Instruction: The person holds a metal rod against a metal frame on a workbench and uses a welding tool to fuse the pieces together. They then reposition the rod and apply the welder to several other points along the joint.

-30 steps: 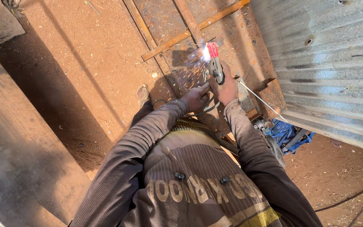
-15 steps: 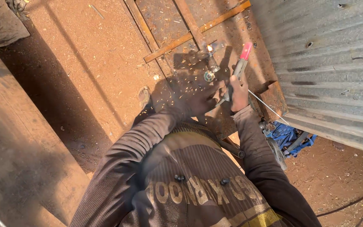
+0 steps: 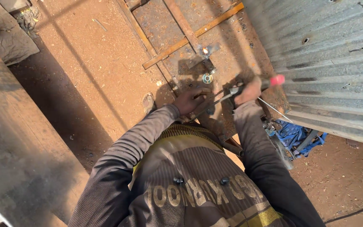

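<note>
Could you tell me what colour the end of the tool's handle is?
Red-pink handle end, past the right hand; head view, the only one.

An outdoor welding yard: dirt ground (image 3: 106, 63), rusty metal frame (image 3: 181, 38), corrugated sheets (image 3: 324, 54).

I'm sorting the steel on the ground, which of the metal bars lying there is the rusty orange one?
The thin rusty orange metal bar lying diagonally across the darker grey steel bars, above the hands.

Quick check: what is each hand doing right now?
Left hand: closed on the rod tip.
Right hand: closed on the red-handled electrode holder.
</note>
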